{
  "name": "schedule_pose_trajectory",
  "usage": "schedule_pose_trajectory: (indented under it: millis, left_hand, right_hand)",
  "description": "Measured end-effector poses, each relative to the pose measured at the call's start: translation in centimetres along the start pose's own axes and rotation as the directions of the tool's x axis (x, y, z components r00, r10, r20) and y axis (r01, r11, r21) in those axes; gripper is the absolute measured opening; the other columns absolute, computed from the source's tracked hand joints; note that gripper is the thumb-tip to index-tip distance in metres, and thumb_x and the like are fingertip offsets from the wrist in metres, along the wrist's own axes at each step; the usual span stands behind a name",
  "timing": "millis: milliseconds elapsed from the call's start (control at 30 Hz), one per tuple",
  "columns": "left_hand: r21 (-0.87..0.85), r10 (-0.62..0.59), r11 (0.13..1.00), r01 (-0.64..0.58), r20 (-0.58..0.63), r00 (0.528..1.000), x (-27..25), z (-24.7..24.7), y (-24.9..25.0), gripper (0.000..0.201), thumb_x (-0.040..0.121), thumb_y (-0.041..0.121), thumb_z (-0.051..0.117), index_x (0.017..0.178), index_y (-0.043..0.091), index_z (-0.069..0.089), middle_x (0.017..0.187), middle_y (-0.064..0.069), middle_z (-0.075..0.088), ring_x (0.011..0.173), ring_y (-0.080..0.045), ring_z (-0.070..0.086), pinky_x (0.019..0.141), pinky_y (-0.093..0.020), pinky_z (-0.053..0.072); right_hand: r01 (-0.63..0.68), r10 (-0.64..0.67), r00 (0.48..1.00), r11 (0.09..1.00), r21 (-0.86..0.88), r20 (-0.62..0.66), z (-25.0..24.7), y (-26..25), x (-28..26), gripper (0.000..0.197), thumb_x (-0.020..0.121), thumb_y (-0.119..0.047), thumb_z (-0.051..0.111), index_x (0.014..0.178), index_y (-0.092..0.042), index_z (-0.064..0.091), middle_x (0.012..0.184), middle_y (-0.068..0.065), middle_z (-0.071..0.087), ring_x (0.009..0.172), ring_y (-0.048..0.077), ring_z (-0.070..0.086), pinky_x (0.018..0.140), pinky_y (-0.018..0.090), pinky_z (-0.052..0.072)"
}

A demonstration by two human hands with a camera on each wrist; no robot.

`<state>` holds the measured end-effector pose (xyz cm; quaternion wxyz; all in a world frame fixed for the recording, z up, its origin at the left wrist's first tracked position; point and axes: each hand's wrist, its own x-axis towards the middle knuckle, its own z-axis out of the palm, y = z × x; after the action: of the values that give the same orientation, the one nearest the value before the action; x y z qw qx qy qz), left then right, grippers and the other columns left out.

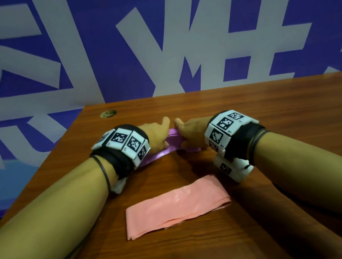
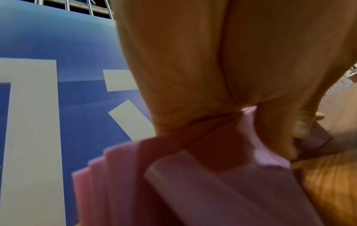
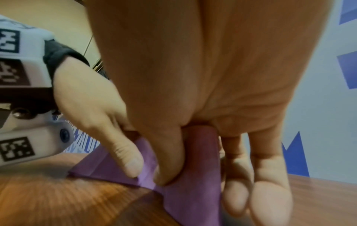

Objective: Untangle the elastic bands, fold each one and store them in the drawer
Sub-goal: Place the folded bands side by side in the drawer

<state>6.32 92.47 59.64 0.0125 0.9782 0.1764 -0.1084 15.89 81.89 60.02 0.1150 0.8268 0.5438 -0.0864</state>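
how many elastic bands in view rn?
2. Pink band lies folded flat on the table, nearest the person. Purple band is farther back, held by both hands. More could be hidden under them.

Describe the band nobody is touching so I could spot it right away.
Start at the brown wooden table. On its near side, between the two forearms, lies the pink band, folded flat. The purple band, farther back, is held by both hands.
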Motion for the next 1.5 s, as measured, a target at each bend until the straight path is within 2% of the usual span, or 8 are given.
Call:
schedule_pose_trajectory:
  millis: [167, 367, 500, 633, 733, 867, 1000, 1500]
  left_hand:
    - [0.067, -0.017, 0.998, 0.014, 0.046, 0.999, 0.1, 0.3, 0.3, 0.054, 0.095, 0.033, 0.064, 0.131, 0.003, 0.037, 0.124, -0.016, 0.057, 0.113, -0.034, 0.058, 0.090, -0.038, 0.045]
    - [0.109, 0.035, 0.993, -0.032, -0.021, 0.999, 0.0, -0.8, -0.4, 0.042, 0.092, 0.011, 0.065, 0.131, 0.011, 0.048, 0.125, -0.013, 0.055, 0.109, -0.032, 0.059, 0.083, -0.036, 0.048]
    - [0.109, -0.020, 0.994, 0.023, -0.022, 1.000, 0.2, 0.0, -0.6, 0.036, 0.095, 0.012, 0.061, 0.128, 0.005, 0.050, 0.127, -0.015, 0.056, 0.114, -0.031, 0.058, 0.090, -0.034, 0.046]
    - [0.073, -0.029, 0.997, 0.029, -0.006, 1.000, 0.3, 0.4, -0.9, 0.041, 0.097, 0.033, 0.059, 0.125, 0.007, 0.044, 0.127, -0.013, 0.054, 0.118, -0.032, 0.054, 0.099, -0.042, 0.045]
    - [0.049, -0.059, 0.997, 0.060, -0.020, 0.998, 0.0, 0.4, -0.8, 0.031, 0.100, 0.024, 0.054, 0.124, 0.006, 0.044, 0.124, -0.012, 0.059, 0.114, -0.032, 0.057, 0.091, -0.039, 0.047]
    - [0.066, -0.016, 0.998, 0.021, -0.066, 0.998, -0.5, -0.2, -0.6, 0.030, 0.098, 0.023, 0.058, 0.122, 0.008, 0.048, 0.119, -0.011, 0.060, 0.100, -0.028, 0.061, 0.082, -0.037, 0.051]
    - [0.069, 0.001, 0.998, 0.010, -0.167, 0.986, -1.0, -1.9, 0.0, 0.022, 0.096, 0.016, 0.060, 0.114, 0.015, 0.047, 0.105, 0.000, 0.063, 0.070, -0.012, 0.056, 0.057, -0.027, 0.045]
    - [0.171, 0.351, 0.922, -0.347, 0.008, 0.937, 4.4, -5.7, 16.0, 0.021, 0.097, 0.011, 0.053, 0.117, 0.013, 0.061, 0.088, -0.007, 0.067, 0.069, -0.021, 0.063, 0.053, -0.023, 0.039]
  right_hand:
    - [-0.007, 0.008, 0.999, 1.000, 0.023, -0.039, 0.7, -0.1, 0.2, 0.047, 0.099, -0.040, 0.051, 0.128, -0.006, 0.036, 0.117, 0.013, 0.056, 0.102, 0.030, 0.057, 0.083, 0.038, 0.045]
    - [0.011, -0.011, 0.996, 1.000, 0.005, -0.091, -0.5, 0.0, -0.3, 0.037, 0.096, -0.037, 0.059, 0.119, -0.008, 0.057, 0.109, 0.010, 0.064, 0.083, 0.024, 0.056, 0.072, 0.034, 0.046]
    - [-0.046, 0.045, 0.998, 0.999, -0.016, -0.049, -0.2, -0.8, -0.1, 0.045, 0.099, -0.036, 0.054, 0.129, -0.004, 0.046, 0.119, 0.015, 0.060, 0.102, 0.031, 0.060, 0.073, 0.034, 0.042]
    - [-0.051, 0.052, 0.998, 0.999, 0.010, -0.024, -0.3, -0.9, -0.2, 0.043, 0.100, -0.036, 0.052, 0.129, -0.004, 0.045, 0.113, 0.013, 0.063, 0.075, 0.021, 0.055, 0.064, 0.030, 0.043]
    - [-0.023, 0.023, 0.999, 1.000, -0.001, -0.023, -0.4, -0.9, -0.2, 0.036, 0.099, -0.032, 0.054, 0.124, -0.005, 0.054, 0.097, 0.008, 0.061, 0.063, 0.014, 0.052, 0.054, 0.025, 0.042]
    - [0.004, -0.004, 0.998, 1.000, -0.011, -0.070, -0.8, -0.4, -0.3, 0.034, 0.099, -0.029, 0.056, 0.124, -0.007, 0.056, 0.110, 0.011, 0.064, 0.084, 0.021, 0.055, 0.072, 0.031, 0.044]
    - [-0.007, 0.023, 0.987, 0.995, 0.101, -0.158, -1.3, 1.1, -1.1, 0.034, 0.097, -0.026, 0.059, 0.127, -0.011, 0.052, 0.094, 0.006, 0.058, 0.080, 0.022, 0.058, 0.077, 0.037, 0.053]
    - [-0.257, 0.330, 0.929, 0.899, 0.354, -0.165, 3.3, 13.1, -12.8, 0.007, 0.098, -0.023, 0.058, 0.104, -0.021, 0.061, 0.066, -0.002, 0.059, 0.049, 0.010, 0.057, 0.048, 0.023, 0.043]
